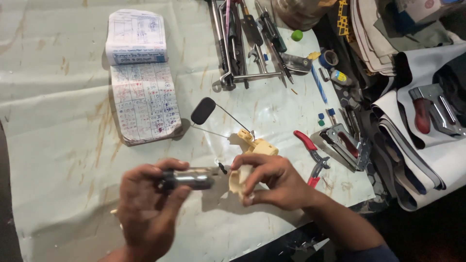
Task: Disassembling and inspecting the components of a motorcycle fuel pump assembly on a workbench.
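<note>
- Gripping with our left hand (145,208), we hold a short metal cylinder (188,179), dark at its ends and shiny along the middle, lying level between thumb and fingers.
- Our right hand (274,180) has its grip closed on a cream plastic housing (239,180), fingers curled over the top and the thumb underneath.
- Cylinder and housing sit just beside each other above the desk (58,145); a small black tip shows between them, and we cannot tell whether the two parts touch.
- From the cream part a thin wire arm runs up to a black oval float (203,110), which lies on the desk beyond our hands.
- Red-handled pliers (313,157) lie just right of our right hand, with a metal staple gun (345,143) beside them.
- An open notebook (141,80), its pages filled with coloured marks, lies on the desk's far left.
- A row of screwdrivers and spanners (247,43) rests at the far edge, near a small green ball (297,35).
- The pale desk covering carries rusty stains.
</note>
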